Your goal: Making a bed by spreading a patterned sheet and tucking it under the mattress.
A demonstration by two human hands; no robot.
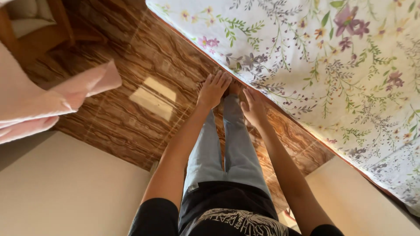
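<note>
A white bedsheet [332,74] printed with purple flowers and green sprigs covers a bed across the upper right. Both my arms reach down to its near edge. My left hand [213,89] is flat with its fingers spread, and the fingertips touch the sheet's border. My right hand [253,108] lies just beside it with its fingers stretched along the same border, holding nothing that I can see. Between my arms my legs in light blue jeans [227,144] stand close against the bed.
The floor [144,65] is glossy brown tile with a wood-grain pattern. A pink cloth [65,94] hangs in from the left. A wooden chair [43,26] stands at the top left. Beige surfaces [65,188] fill the lower left and lower right corners.
</note>
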